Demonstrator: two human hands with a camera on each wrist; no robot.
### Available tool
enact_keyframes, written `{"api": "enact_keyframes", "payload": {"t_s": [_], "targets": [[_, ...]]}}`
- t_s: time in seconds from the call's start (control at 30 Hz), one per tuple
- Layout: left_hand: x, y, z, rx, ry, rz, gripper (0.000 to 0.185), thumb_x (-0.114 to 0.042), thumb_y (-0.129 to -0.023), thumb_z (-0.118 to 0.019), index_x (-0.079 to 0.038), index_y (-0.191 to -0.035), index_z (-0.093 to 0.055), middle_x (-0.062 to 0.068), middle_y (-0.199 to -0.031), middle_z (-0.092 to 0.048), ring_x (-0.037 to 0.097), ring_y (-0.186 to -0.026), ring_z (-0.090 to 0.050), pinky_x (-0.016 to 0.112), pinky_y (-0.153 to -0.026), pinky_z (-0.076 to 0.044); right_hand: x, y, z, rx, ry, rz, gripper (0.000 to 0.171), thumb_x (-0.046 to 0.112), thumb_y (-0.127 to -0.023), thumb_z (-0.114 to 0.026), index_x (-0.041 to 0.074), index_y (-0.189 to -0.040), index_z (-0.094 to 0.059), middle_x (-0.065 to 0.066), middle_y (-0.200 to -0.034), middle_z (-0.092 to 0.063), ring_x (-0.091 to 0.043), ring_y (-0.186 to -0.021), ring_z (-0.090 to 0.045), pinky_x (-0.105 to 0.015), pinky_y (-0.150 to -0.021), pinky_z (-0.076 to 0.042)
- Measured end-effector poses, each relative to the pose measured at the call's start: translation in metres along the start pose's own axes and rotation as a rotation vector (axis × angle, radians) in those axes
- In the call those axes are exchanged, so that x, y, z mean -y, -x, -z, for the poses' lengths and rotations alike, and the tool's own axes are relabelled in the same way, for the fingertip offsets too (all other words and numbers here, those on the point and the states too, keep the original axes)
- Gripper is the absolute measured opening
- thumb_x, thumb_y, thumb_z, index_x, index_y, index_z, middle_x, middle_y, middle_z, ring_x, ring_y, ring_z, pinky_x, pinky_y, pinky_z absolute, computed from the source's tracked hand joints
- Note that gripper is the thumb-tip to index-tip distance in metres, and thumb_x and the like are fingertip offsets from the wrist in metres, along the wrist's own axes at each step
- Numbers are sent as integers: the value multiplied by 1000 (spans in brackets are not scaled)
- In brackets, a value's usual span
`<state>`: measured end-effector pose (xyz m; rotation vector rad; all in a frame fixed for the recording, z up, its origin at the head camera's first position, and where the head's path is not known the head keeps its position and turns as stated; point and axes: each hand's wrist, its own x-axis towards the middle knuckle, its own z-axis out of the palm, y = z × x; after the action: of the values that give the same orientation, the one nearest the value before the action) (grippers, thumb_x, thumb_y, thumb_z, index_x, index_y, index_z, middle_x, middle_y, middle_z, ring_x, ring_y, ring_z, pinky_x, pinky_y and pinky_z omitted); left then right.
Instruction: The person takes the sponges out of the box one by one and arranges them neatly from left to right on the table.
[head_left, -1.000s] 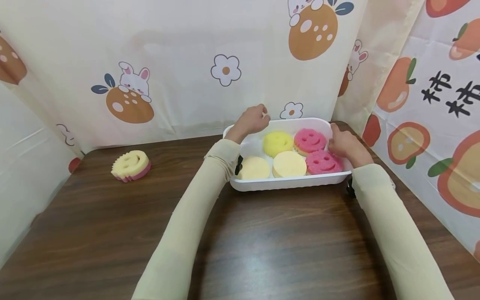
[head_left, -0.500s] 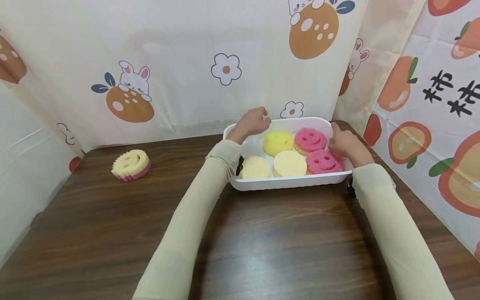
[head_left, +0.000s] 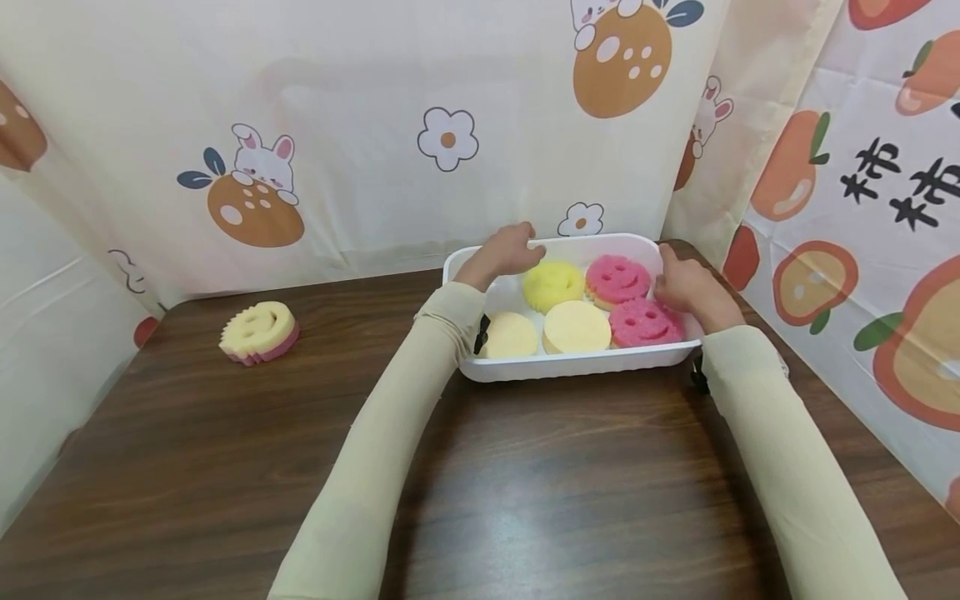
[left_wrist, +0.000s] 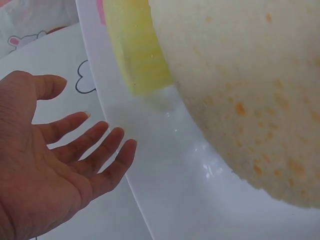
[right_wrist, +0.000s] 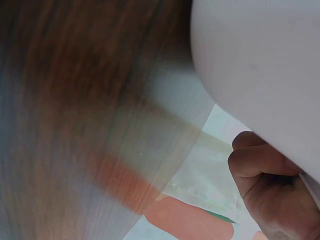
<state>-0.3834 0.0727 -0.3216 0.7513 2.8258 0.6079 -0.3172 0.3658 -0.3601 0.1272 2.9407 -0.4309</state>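
Observation:
A white tray point(head_left: 577, 364) on the table holds several round sponges. At its back are a bright yellow sponge point(head_left: 553, 286) and a pink smiley sponge point(head_left: 618, 279). Along the front lie two plain cream sponges, the left one point(head_left: 510, 336) and the middle one point(head_left: 577, 327), beside a second pink smiley sponge point(head_left: 647, 322). Over the tray's back-left part hovers my left hand point(head_left: 501, 252), fingers spread and holding nothing; the left wrist view shows its palm point(left_wrist: 55, 170) beside the rim. My right hand point(head_left: 692, 287) grips the tray's right rim, fingers curled under it point(right_wrist: 265, 175).
One more smiley sponge point(head_left: 259, 332), cream over pink, lies on the far left of the dark wooden table point(head_left: 540, 483). A printed cloth point(head_left: 360, 142) hangs right behind the tray, and another cloth point(head_left: 862, 250) stands on the right.
My left hand has lowered a little toward the tray and its fingers have spread. The right hand stays on the rim; the tray and sponges have not moved.

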Motion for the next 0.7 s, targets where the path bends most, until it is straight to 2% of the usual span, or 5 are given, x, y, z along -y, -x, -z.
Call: {"api": "enact_keyframes", "payload": {"t_s": [0.17,0.33,0.7], "targets": [[-4,-1,-2,9,-25,-25,53,-33,-101,-46,1,-141,-44,18,-143,-53,30,-134,-50,39,-113,-40,1,2,2,-1,-5,-3,78,18,-97,-44,-2,-156,2,-42,-140,-34,-56,-123,-45,-72,-103,-35],[-6,-4,-6,47,-41,6,56,-36,-101,-46,-2,-145,-41,16,-146,-51,28,-136,-49,38,-114,-40,2,4,2,16,-39,-21,80,19,-97,-45,0,-157,4,-41,-144,-31,-55,-125,-44,-72,-104,-34],[-6,-6,-15,59,-8,-11,57,-36,-101,-47,-1,-145,-40,16,-148,-49,28,-138,-46,38,-115,-38,0,2,0,11,-23,-18,80,20,-97,-45,0,-157,5,-41,-143,-33,-53,-123,-46,-72,-104,-34]]}}
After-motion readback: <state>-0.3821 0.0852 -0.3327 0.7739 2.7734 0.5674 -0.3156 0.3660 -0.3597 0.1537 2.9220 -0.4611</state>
